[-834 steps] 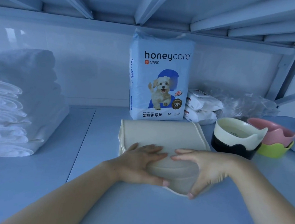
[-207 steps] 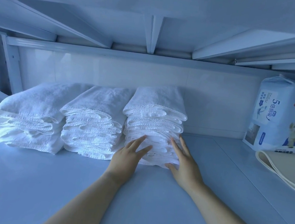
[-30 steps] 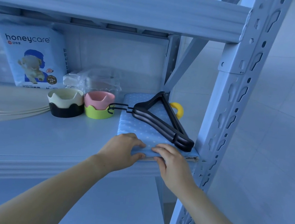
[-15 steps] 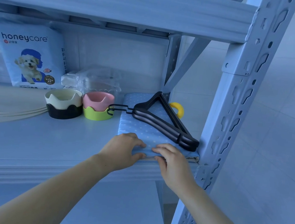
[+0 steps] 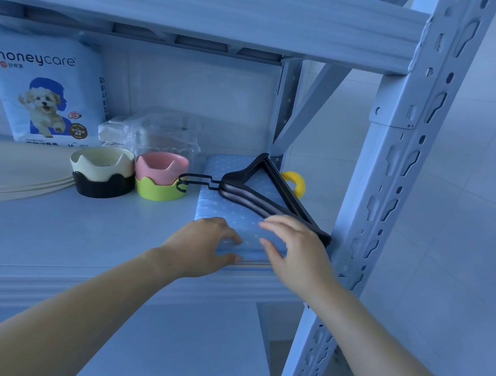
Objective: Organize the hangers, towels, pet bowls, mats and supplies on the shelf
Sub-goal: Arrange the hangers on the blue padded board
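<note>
Two hands meet at the front edge of the folded blue dotted mat, which lies at the shelf's right end under stacked black hangers — the left hand pinches that edge, fingers on top, thumb in front; the right hand hovers beside it, fingers loosely spread.

Dim blue cast — edges bowed, right side perhaps motion-blurred.

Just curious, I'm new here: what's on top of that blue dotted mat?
Stacked black hangers lie on the blue dotted mat. The left hand grips its front edge; the right hand hovers above. A yellow ring behind is mostly hidden by the hangers.
</note>
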{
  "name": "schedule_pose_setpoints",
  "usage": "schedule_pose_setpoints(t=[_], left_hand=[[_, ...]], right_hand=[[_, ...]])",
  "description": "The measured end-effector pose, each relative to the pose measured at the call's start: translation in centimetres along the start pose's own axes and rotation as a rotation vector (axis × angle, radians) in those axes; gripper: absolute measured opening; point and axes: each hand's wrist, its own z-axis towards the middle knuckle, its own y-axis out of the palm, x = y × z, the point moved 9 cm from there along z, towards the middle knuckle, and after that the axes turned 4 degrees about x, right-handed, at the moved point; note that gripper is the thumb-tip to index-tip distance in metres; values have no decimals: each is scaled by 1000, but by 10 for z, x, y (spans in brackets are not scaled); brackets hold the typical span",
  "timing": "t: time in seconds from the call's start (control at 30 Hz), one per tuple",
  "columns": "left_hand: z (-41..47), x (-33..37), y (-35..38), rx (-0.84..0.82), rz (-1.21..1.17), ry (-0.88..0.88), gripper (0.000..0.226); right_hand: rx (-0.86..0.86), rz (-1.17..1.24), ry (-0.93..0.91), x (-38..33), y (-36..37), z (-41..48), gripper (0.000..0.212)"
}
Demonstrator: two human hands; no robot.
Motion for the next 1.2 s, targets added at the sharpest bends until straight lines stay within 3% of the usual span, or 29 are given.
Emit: schedule_pose_setpoints(t=[0.27, 0.43, 0.67, 0.9, 1.2], left_hand=[[24, -10, -26, 122, -60, 45, 29], [59, -27, -37, 154, 31, 90, 29], [109, -63, -46, 167, 30, 97, 29], [145, -98, -34, 45, 82, 120, 56], [168, -124, -19, -89, 108, 167, 45]], right_hand=[[-37, -100, 17, 5, 7, 40, 30], [-51, -227, 125, 24, 19, 61, 19], [-115, -344, 278, 43, 37, 84, 28], [-188, -433, 307, 49, 70, 105, 27], [-257, -404, 487, 68, 92, 119, 36]])
